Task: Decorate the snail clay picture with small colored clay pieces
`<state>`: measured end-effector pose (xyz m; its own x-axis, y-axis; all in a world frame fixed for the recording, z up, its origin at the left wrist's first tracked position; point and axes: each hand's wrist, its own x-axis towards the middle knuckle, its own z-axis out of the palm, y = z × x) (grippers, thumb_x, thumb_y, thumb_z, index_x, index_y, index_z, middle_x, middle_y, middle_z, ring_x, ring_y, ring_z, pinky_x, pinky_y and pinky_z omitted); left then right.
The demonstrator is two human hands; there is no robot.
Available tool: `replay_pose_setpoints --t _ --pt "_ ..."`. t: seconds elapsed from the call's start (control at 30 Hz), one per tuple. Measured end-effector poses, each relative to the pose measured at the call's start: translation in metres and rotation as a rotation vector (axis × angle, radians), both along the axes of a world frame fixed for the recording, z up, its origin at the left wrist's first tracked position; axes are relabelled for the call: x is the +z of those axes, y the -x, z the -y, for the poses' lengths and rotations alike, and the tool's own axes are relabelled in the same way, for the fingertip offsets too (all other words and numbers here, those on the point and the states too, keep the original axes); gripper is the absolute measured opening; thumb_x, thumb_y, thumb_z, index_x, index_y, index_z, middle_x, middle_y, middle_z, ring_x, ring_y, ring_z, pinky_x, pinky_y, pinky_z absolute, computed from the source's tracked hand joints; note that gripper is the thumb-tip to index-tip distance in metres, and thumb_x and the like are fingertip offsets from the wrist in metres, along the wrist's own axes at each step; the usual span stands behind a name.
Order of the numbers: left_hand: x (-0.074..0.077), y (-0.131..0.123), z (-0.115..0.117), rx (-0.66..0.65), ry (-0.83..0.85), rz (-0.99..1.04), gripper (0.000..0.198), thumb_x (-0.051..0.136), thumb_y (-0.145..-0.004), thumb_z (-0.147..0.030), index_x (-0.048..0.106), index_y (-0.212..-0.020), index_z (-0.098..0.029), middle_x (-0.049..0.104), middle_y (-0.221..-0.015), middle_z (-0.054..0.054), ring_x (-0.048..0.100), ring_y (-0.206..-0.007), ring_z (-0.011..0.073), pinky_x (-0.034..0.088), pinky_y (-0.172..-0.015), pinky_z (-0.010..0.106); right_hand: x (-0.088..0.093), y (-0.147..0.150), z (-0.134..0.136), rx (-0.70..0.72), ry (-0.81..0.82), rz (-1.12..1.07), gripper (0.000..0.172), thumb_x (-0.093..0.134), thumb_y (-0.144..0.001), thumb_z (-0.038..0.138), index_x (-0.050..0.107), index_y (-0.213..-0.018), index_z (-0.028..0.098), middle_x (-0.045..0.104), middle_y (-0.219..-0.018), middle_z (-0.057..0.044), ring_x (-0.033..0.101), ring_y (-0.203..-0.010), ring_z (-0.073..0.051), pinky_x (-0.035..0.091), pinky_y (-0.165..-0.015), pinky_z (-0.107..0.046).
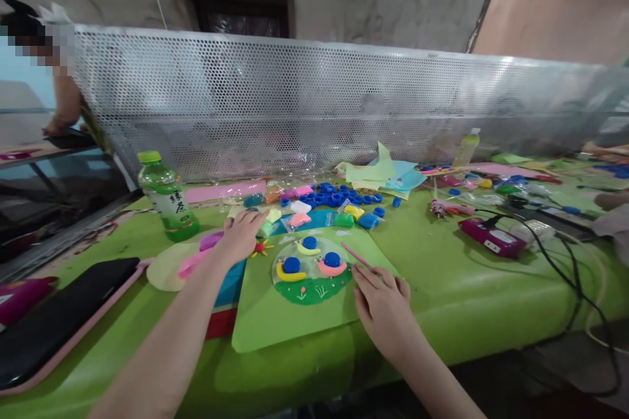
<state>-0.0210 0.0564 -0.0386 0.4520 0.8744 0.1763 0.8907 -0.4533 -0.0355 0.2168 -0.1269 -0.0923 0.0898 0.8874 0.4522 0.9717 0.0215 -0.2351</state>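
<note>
Clay disc [314,292] shows three blue-shelled snails [290,268]; right hand [386,311] pinches pink stick [354,254], grip of left hand [240,236] unclear.

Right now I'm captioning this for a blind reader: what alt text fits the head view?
A person's right hand holds a pink stick beside a round clay picture of snails on a green sheet. The left hand rests by coloured clay packets, near a green bottle.

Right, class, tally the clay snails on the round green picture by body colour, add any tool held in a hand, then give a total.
Yellow-bodied snails: 2
Pink-bodied snail: 1
Pink stick, held in the right hand: 1
Total: 4
</note>
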Motion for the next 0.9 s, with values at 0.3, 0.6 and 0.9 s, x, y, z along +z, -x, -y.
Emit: replay_pose_setpoints --t 0.3,0.6,0.9 --pt "-0.004 0.004 -0.006 -0.017 0.018 0.016 0.042 0.052 -0.086 -0.033 0.044 -0.126 -0.020 0.043 -0.133 0.010 0.043 -0.121 0.0268 0.037 -0.100 0.053 -0.001 -0.002 0.000 0.018 0.089 0.006 0.041 0.034 -0.089 0.021 0.057 -0.123 0.021 0.060 -0.124 -0.004 0.051 -0.110 -0.029 0.036 -0.088 -0.051" --pt "-0.003 0.008 -0.009 -0.045 0.037 0.012 0.038 0.052 -0.086 -0.032 0.048 -0.121 -0.018 0.048 -0.128 0.010 0.049 -0.115 0.0245 0.042 -0.096 0.050 -0.009 -0.003 -0.001 -0.020 0.041 0.113 0.042 0.033 -0.088 0.021 0.059 -0.121 0.021 0.062 -0.121 -0.004 0.054 -0.109 -0.028 0.038 -0.086 -0.050" --pt "-0.006 0.014 -0.006 0.004 0.021 0.017 0.037 0.052 -0.086 -0.033 0.049 -0.119 -0.018 0.050 -0.124 0.010 0.053 -0.108 0.0226 0.046 -0.091 0.046 -0.032 -0.018 -0.005 0.004 -0.145 0.256 0.045 0.028 -0.087 0.028 0.063 -0.115 0.024 0.066 -0.112 -0.002 0.061 -0.100 -0.029 0.044 -0.077 -0.050"
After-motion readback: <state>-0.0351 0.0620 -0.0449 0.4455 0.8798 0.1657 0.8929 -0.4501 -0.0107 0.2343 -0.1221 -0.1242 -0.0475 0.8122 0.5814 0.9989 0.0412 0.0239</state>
